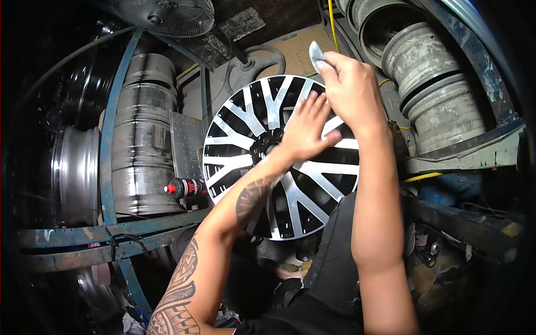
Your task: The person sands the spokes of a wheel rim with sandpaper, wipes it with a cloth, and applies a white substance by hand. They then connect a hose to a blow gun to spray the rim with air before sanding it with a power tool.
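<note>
A black and silver multi-spoke wheel (pixel 296 192) faces up in front of me, above my dark-trousered leg. My left hand (pixel 311 127) lies with its fingers spread over the upper right spokes, near the hub. Just right of it and higher, my right hand (pixel 353 89) pinches a small grey-white piece (pixel 316 54) between thumb and fingers, over the wheel's upper right edge. What the piece is made of cannot be told.
Stacked metal rims stand in racks at the left (pixel 144 134) and right (pixel 441 95). A fan (pixel 167 14) hangs at the top. A black bottle with a red cap (pixel 187 188) lies left of the wheel. Behind the wheel is cardboard (pixel 293 50).
</note>
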The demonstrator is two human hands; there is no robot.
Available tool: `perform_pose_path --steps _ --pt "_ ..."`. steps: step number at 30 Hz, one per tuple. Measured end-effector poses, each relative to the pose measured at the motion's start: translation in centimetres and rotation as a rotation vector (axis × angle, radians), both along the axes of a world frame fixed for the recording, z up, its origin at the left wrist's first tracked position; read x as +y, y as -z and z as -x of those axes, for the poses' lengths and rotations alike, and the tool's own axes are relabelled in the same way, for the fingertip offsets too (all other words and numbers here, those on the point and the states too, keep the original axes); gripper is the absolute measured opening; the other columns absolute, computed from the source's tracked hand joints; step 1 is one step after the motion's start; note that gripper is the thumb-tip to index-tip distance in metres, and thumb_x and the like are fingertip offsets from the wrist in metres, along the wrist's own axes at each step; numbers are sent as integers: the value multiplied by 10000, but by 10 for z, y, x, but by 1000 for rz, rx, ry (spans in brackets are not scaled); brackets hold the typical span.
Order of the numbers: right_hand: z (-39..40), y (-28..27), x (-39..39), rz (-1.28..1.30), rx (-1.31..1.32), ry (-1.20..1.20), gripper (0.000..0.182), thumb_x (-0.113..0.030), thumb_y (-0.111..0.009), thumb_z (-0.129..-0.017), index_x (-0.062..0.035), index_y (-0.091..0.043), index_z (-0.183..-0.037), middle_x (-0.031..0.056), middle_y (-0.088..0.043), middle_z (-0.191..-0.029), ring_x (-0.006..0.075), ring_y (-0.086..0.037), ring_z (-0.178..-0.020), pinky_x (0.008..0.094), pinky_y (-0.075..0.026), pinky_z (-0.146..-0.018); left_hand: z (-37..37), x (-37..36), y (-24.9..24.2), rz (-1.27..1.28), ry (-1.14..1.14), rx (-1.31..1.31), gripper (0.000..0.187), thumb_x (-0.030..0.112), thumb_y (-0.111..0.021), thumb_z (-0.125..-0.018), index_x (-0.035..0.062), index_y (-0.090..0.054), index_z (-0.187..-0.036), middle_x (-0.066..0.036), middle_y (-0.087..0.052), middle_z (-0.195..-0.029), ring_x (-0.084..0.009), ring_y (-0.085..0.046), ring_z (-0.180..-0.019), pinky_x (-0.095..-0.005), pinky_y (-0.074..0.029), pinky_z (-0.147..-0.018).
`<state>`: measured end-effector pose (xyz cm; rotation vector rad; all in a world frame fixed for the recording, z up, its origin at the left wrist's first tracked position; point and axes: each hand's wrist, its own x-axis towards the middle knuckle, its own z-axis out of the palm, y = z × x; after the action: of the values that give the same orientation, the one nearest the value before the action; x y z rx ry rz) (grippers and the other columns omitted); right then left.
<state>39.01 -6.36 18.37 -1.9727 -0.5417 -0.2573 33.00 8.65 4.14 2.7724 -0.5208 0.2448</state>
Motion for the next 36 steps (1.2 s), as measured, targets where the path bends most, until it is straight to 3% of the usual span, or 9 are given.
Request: perform_pose_path --steps 5,7,11,20,24,28,31,36 --pt "1 2 7 31 -24 -44 178 -178 -631 -967 -11 -691 -961 270 -672 -852 482 -659 -843 514 -514 -700 41 -19 -6 73 95 135 987 656 -542 -944 -69 -307 -1571 -292 -293 -1638 -487 -171 -1555 -563 -161 -1268" --pt "-1 6 8 22 -7 -38 186 -193 -619 -974 -23 -697 -975 264 -678 -862 485 -655 -857 522 -515 -719 66 -30 -14 40 139 92 998 637 -554 -949 -108 -290 -1559 -299 -281 -1642 -479 -217 -1545 -527 -177 -1273" --pt "-1 3 8 48 18 -55 199 -198 -612 -980 -17 -692 -981 266 -672 -853 488 -650 -852 527 -505 -726 95 -39 -17 72 42 157 960 595 -519 -1001 -119 -227 -1574 -342 -247 -1635 -468 -241 -1539 -508 -195 -1269" --pt "-1 4 6 43 31 -89 189 -166 -621 -976 13 -683 -967 279 -660 -838 487 -648 -833 510 -504 -715 164 -9 -26 -36 -69 329 950 586 -485 -1023 -111 -178 -1592 -320 -200 -1663 -449 -196 -1562 -505 -149 -1281" --pt "-1 6 11 27 23 -133 174 -138 -627 -969 26 -685 -961 290 -656 -842 488 -650 -831 505 -506 -711 169 30 -30 -165 -12 423 1006 652 -454 -1004 -110 -169 -1595 -318 -151 -1679 -433 -149 -1580 -500 -125 -1288" --pt "-2 4 13 -39 -13 -119 144 -108 -629 -961 23 -688 -958 293 -655 -845 487 -654 -828 505 -506 -701 166 79 -27 -255 -27 337 1071 689 -440 -991 -137 -117 -1591 -354 -111 -1671 -498 -70 -1573 -520 -86 -1286" --pt "-3 6 14 -43 -27 -122 130 -100 -630 -956 17 -687 -954 288 -658 -846 487 -653 -827 507 -504 -692 153 108 -25 -266 -165 340 1069 706 -414 -990 -134 -140 -1592 -331 -140 -1677 -475 -98 -1576 -516 -100 -1286" --pt "-2 5 17 66 6 -134 147 -127 -613 -965 -10 -701 -968 266 -678 -872 479 -657 -849 515 -516 -718 128 127 -19 -367 -161 272 1016 663 -434 -1002 -101 -147 -1608 -294 -158 -1688 -429 -89 -1591 -496 -84 -1291"
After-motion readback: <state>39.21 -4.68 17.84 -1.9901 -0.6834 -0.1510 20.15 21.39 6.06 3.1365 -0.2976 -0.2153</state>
